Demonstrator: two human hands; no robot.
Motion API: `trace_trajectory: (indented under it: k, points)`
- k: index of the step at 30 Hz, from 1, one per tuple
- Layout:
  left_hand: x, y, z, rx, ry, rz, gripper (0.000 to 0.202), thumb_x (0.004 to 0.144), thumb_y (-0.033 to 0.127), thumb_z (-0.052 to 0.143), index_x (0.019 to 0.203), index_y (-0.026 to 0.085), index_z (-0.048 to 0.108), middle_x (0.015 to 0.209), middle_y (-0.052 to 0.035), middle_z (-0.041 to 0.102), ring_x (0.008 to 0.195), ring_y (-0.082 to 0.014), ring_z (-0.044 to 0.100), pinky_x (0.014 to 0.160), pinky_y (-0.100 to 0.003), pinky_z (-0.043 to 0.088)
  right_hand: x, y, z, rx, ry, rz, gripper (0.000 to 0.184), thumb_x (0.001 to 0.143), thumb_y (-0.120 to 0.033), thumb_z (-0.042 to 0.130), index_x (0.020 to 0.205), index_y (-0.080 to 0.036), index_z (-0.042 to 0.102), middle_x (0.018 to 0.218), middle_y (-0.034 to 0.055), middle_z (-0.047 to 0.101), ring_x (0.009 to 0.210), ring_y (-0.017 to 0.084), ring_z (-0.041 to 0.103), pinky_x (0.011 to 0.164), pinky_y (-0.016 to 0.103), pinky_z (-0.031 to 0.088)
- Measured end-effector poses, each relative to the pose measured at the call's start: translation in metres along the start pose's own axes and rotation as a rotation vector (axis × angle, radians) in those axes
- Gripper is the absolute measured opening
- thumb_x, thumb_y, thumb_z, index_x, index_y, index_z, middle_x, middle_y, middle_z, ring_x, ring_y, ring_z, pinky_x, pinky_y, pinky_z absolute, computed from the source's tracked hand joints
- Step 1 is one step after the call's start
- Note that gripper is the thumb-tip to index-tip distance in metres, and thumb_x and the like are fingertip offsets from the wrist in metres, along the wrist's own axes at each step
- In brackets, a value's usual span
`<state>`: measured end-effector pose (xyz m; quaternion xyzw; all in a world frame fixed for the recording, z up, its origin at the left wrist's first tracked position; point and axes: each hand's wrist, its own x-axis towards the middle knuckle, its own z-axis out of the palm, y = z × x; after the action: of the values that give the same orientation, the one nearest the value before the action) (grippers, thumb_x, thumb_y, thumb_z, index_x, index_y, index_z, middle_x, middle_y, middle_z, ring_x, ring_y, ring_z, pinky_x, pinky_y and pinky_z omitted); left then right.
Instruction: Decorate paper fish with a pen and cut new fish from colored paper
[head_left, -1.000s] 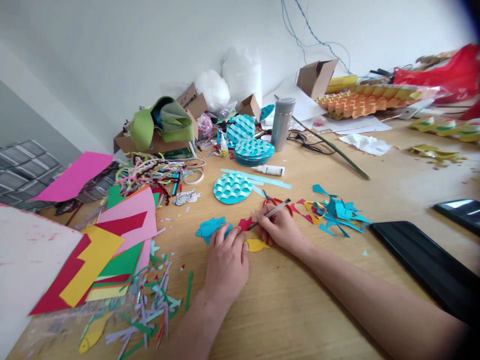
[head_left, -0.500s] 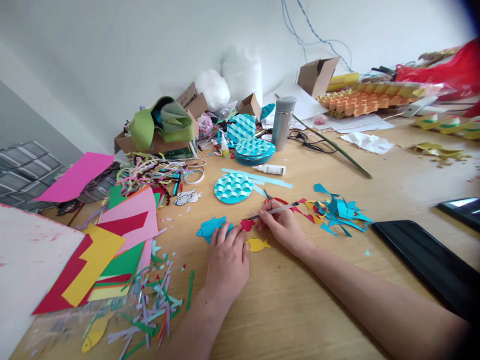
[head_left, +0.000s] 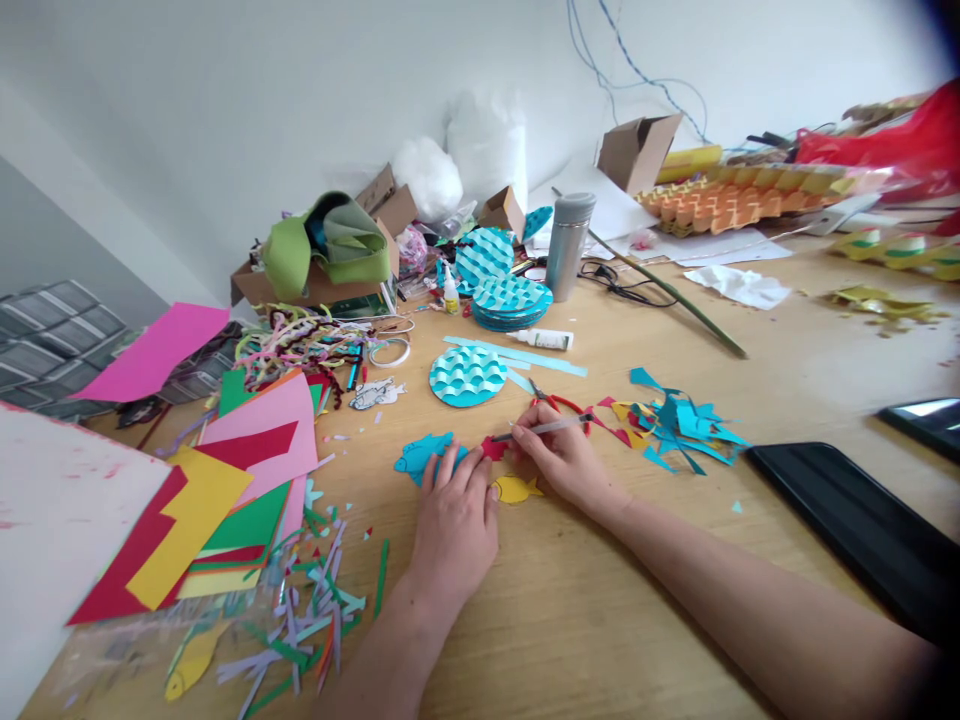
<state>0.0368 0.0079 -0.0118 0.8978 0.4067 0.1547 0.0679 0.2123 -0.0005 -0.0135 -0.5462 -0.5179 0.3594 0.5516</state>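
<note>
Red paper cutout (head_left: 493,449), flat, jagged-edged, between both hands; left hand (head_left: 459,515) laid flat, right hand (head_left: 564,460) pinching slim pen (head_left: 564,424)

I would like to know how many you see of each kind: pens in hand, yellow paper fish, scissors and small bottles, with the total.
Pen in the right hand: 1
Yellow paper fish: 2
Scissors, partly hidden: 1
Small bottles, one lying, one upright: 2
Total: 6
</note>
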Motion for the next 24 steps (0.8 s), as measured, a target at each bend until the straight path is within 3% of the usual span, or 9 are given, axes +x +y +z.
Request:
trace_trajectory:
  k: [10, 15, 24]
  points:
    - [0.0000, -0.0004, 0.0000, -0.044, -0.003, -0.011, 0.037, 0.094, 0.018, 0.044, 0.129, 0.014, 0.058, 0.139, -0.0067, 0.056, 0.137, -0.0288, 0.038, 0.115, -0.056, 0.029, -0.0024, 0.0002, 0.0003, 0.021, 0.054, 0.035, 0.025, 0.086, -0.043, 0.057, 0.076, -0.022, 0.049, 0.059, -0.0025, 0.056, 0.047, 0.015, 0.058, 0.042, 0.025, 0.046]
    - [0.0005, -0.0002, -0.0016, -0.076, -0.010, -0.018, 0.040, 0.092, 0.014, 0.044, 0.130, 0.016, 0.057, 0.139, -0.0060, 0.056, 0.137, -0.0280, 0.038, 0.115, -0.056, 0.029, 0.0001, -0.0028, -0.0001, -0.006, -0.017, 0.157, 0.021, 0.084, -0.038, 0.057, 0.073, -0.023, 0.047, 0.047, -0.0059, 0.053, 0.032, 0.010, 0.047, 0.031, 0.020, 0.036]
    - [0.0007, 0.0006, -0.0025, -0.045, -0.025, -0.020, 0.041, 0.091, 0.013, 0.046, 0.130, 0.017, 0.057, 0.139, -0.0062, 0.056, 0.138, -0.0272, 0.038, 0.115, -0.055, 0.028, 0.0019, -0.0046, 0.0003, -0.020, -0.036, 0.200, 0.018, 0.080, -0.034, 0.057, 0.072, -0.022, 0.046, 0.044, -0.0068, 0.053, 0.031, 0.009, 0.048, 0.030, 0.017, 0.037]
